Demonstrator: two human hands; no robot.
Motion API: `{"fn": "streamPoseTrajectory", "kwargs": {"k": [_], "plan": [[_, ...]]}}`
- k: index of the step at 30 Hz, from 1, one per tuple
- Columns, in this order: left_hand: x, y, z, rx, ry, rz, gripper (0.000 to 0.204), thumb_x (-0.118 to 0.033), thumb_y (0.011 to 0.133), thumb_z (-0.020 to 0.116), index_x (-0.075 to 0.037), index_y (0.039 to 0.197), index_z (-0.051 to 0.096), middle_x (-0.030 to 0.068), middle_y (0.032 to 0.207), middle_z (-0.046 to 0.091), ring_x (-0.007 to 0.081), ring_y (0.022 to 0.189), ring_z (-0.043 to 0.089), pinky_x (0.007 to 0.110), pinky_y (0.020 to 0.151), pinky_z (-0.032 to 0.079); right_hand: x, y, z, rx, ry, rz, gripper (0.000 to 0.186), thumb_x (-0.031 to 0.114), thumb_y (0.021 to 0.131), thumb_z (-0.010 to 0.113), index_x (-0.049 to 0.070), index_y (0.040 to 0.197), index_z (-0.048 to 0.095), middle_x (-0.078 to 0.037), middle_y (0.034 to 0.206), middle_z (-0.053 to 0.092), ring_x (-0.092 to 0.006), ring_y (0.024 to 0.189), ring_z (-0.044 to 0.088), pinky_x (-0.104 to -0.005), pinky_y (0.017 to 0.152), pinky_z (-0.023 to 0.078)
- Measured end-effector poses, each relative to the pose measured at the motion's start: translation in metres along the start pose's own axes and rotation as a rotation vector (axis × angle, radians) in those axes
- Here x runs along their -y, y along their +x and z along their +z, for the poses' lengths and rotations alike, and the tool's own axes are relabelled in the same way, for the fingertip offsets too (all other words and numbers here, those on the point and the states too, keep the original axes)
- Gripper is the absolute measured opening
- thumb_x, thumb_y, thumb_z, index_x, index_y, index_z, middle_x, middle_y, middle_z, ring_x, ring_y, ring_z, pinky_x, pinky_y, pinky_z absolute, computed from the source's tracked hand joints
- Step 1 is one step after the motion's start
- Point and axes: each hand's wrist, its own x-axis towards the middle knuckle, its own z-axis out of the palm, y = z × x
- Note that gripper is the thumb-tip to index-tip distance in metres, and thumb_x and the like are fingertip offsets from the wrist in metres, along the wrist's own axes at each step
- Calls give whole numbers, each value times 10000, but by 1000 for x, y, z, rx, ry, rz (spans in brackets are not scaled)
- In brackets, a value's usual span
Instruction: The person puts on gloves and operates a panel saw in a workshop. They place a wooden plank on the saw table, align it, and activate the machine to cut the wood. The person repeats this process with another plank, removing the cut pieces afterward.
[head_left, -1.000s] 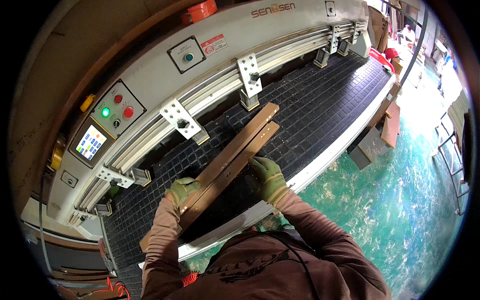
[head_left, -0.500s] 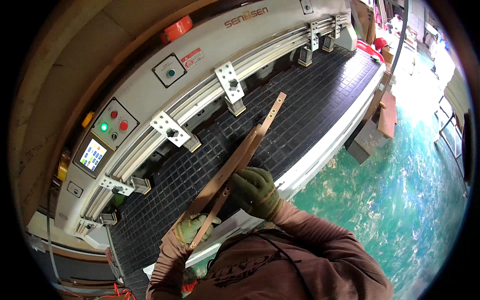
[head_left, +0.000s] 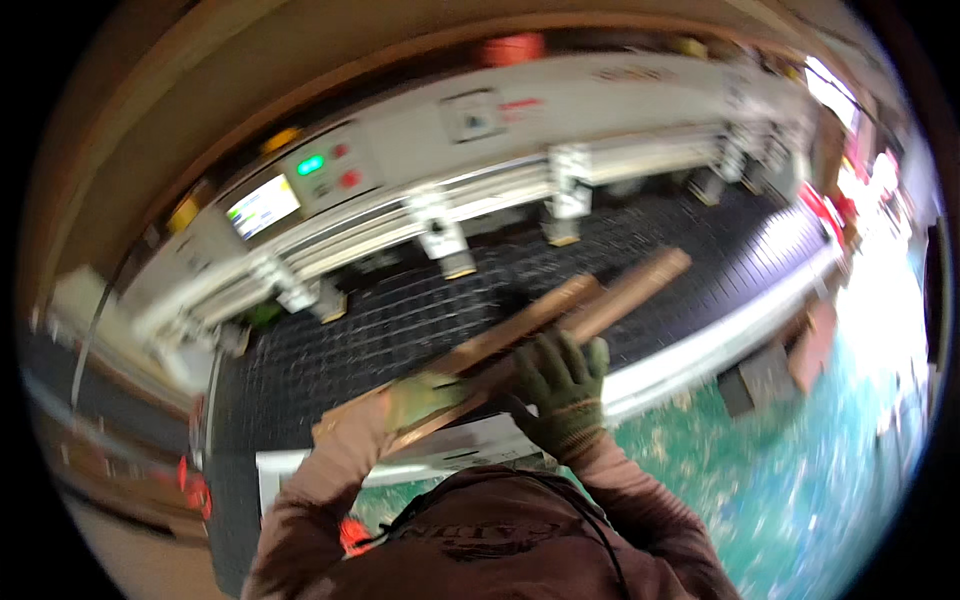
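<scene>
Two long brown wooden strips lie slantwise over the black gridded bed [head_left: 340, 370] of a machine. My left hand [head_left: 425, 398], in a green work glove, is closed around the lower end of the near strip [head_left: 640, 288], its fingers pointing right. Farther up that strip, my right hand [head_left: 562, 390], in a darker green glove, has its fingers over the wood and its thumb on the near side. The far strip [head_left: 520, 325] runs beside it and partly under my left forearm. Motion blurs both strips, and no holes can be made out on them.
Behind the bed runs a pale machine beam with several clamp blocks [head_left: 570, 185], a lit screen [head_left: 263, 207] and a green lamp [head_left: 311, 165]. A white edge [head_left: 690, 375] borders the bed. Grey and brown boxes [head_left: 765, 378] stand on the green floor [head_left: 690, 480] at right.
The view has swung, so the machine lies more level. The near strip has turned over and its brass-ringed holes no longer show. My right hand's fingers are more spread.
</scene>
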Motion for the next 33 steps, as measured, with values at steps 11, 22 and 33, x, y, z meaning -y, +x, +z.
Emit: {"fn": "streamPoseTrajectory", "kwargs": {"k": [11, 22, 33], "plan": [[-138, -86, -67, -1367, 151, 903, 434, -241, 934, 769, -35, 1302, 666, 132, 1089, 661, 322, 1010, 672, 459, 917, 546, -84, 62, 43, 7, -39, -238, 545, 348, 851, 776, 94, 1329, 714, -129, 1165, 740, -369, 1060, 693, -523, 999, 526], [-103, -27, -39, -1138, -435, 367, 923, -578, 790, 888, 24, 1411, 567, 282, 1429, 574, 456, 1338, 551, 524, 1142, 440, -72, 116, 63, -61, 508, -148, 520, 340, 902, 791, 3, 1292, 725, -248, 1154, 754, -458, 1026, 725, -531, 930, 577], [-111, -47, -71, -1402, -355, 735, 772, -403, 901, 828, 9, 1473, 514, 186, 1256, 652, 336, 1152, 642, 451, 1007, 521, 17, 140, 64, 117, 463, -259, 275, 228, 797, 819, 113, 1028, 725, -180, 969, 719, -457, 946, 677, -512, 793, 551]]}}
